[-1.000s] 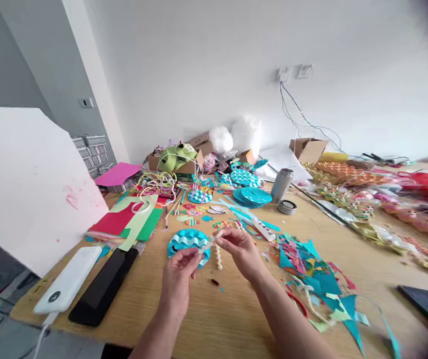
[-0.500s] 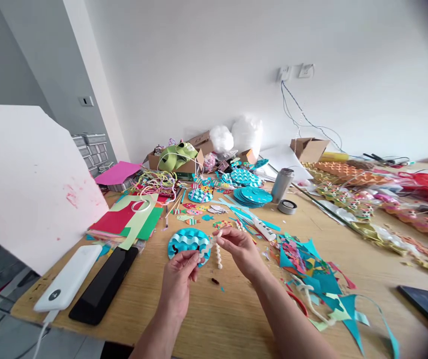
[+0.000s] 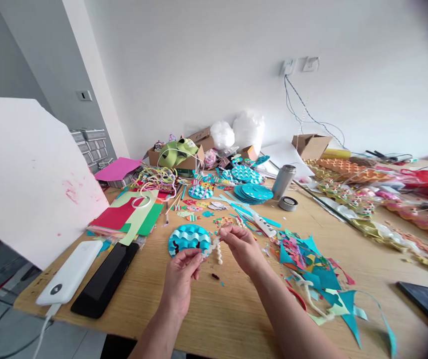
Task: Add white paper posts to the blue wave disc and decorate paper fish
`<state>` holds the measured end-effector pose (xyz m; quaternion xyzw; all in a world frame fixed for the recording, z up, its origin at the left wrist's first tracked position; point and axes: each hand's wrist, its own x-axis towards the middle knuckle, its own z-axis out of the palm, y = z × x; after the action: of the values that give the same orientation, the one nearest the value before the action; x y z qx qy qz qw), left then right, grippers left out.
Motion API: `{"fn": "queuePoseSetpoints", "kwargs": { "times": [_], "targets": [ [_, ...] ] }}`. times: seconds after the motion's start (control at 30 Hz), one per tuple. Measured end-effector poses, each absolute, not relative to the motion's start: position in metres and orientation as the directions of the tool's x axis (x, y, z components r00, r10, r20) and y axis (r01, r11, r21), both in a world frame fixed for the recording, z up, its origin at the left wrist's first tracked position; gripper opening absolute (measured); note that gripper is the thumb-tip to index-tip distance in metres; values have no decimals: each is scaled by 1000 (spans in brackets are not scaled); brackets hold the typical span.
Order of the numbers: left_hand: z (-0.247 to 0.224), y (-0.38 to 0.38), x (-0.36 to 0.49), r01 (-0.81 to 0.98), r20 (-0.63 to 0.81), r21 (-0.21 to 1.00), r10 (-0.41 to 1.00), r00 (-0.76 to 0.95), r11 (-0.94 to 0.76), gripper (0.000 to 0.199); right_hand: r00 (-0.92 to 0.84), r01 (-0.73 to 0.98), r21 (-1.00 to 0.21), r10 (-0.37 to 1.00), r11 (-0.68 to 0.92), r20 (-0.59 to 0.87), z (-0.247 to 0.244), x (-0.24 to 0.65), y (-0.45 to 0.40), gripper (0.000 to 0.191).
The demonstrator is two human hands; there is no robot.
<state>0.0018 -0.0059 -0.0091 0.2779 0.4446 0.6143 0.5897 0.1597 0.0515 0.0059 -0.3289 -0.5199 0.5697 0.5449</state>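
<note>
A short whitish bumpy strip (image 3: 210, 249), perhaps a bumpy pipe cleaner, runs between my two hands. My left hand (image 3: 184, 269) pinches its lower end between thumb and fingertips. The upper end is in the pinch of my right hand (image 3: 241, 248). Just beyond my left hand lies a round blue paper disc (image 3: 187, 243) with wavy paper strips and dark curly pieces on it; the strip and left fingers cover its lower right edge. Another white bumpy strip (image 3: 219, 256) rests on the table beneath my right fingers. Nearer me is a small dark brown piece (image 3: 215, 276).
A glue tube (image 3: 264, 225) lies beyond my right hand, with stacked blue discs (image 3: 253, 192) and a metal flask (image 3: 284, 182) farther back. Paper scraps (image 3: 322, 269) and red-handled scissors (image 3: 297, 297) lie right. A black phone (image 3: 105, 281) and white power bank (image 3: 68, 271) lie left.
The view has shifted slightly. Both hands keep their pinch on the white strip, which shows a little more plainly between them. The left fingertips have moved slightly up and right.
</note>
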Motion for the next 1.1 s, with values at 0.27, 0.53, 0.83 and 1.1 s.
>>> {"fn": "queuePoseSetpoints", "kwargs": {
  "times": [0.27, 0.53, 0.83, 1.1],
  "targets": [
    [3, -6, 3, -615, -216, 784, 966, -143, 84, 42, -405, -247, -964, 893, 101, 198, 5, 158, 51, 35],
    [1, -2, 13, -629, -219, 774, 962, -162, 70, 53, -522, -239, -970, 835, 51, 172, 5, 145, 44, 22],
    [6, -9, 8, -465, -147, 883, 977, -152, 60, 48, -297, -129, -987, 945, 101, 136, 8, 155, 51, 30],
    [32, 15, -45, -347, 126, 899, 916, -380, -267, 33, -78, 179, -973, 988, 147, 135, -14, 164, 72, 33]
  ]
}}
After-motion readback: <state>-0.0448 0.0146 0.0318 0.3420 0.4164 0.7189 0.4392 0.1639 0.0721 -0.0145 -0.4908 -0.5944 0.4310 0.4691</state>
